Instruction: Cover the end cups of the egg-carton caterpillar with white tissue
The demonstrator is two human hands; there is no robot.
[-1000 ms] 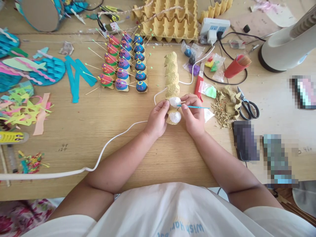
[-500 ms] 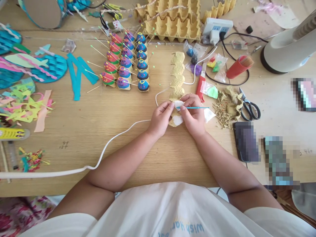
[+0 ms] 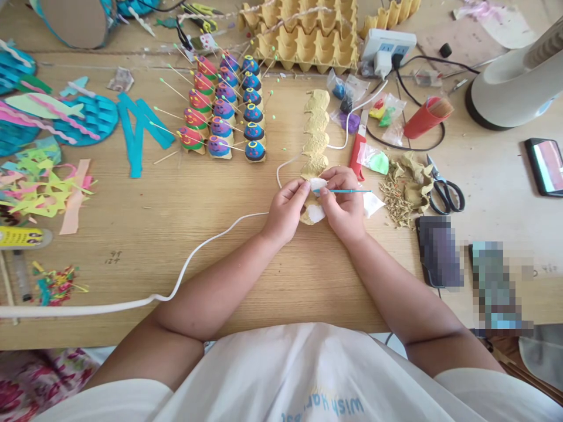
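A strip of tan egg-carton cups (image 3: pixel 315 138) runs away from me at the centre, with white material (image 3: pixel 315 213) on its two nearest cups. My left hand (image 3: pixel 285 212) pinches the strip's left edge beside the upper white patch. In my right hand (image 3: pixel 345 205) is a thin blue tool (image 3: pixel 349 191), held between thumb and fingers, its left end at that white patch. A white piece (image 3: pixel 373 204) lies just right of my right hand.
Painted cup rows (image 3: pixel 220 111) stand back left. Scissors (image 3: pixel 446 187), brown scraps (image 3: pixel 407 187), a red-handled knife (image 3: pixel 358 153) and two phones (image 3: pixel 440 252) lie right. A white cable (image 3: pixel 189 264) crosses the left side; a power strip (image 3: pixel 389 44) sits behind.
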